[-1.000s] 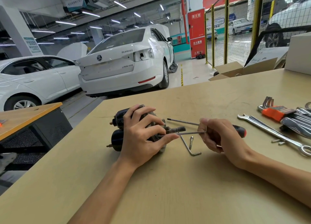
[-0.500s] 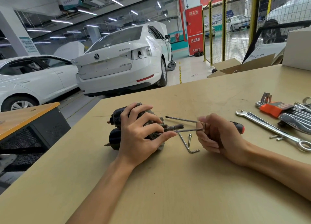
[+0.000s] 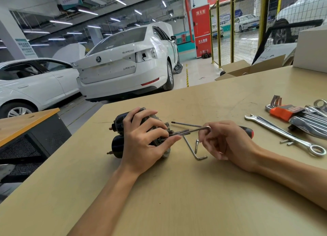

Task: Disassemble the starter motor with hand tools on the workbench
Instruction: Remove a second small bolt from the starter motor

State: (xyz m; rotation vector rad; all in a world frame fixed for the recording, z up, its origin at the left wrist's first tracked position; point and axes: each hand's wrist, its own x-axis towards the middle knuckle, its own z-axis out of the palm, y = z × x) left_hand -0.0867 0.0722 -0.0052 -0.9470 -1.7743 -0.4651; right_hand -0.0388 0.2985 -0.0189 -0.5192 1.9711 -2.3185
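The black and grey starter motor [image 3: 118,143] lies on its side on the tan workbench [image 3: 177,191]. My left hand [image 3: 143,142] wraps over its near end and holds it down, mostly hiding the housing. My right hand [image 3: 224,142] pinches the bent end of an L-shaped hex key [image 3: 196,130] whose long arm reaches left into the motor's end face. A second hex key [image 3: 192,150] and a loose bolt [image 3: 196,145] lie on the bench between my hands. A screwdriver [image 3: 185,124] with a black and red handle lies behind my right hand.
A combination wrench [image 3: 283,135] lies to the right, with two small screws [image 3: 286,142] beside it. An orange hex key holder [image 3: 284,112] and more wrenches sit at the right edge. Cardboard boxes [image 3: 247,69] stand at the far right. White cars [image 3: 127,64] are parked beyond the bench.
My right hand has turned the hex key, so its short bent end now points up and right above my fingers. My left hand keeps hold of the motor.
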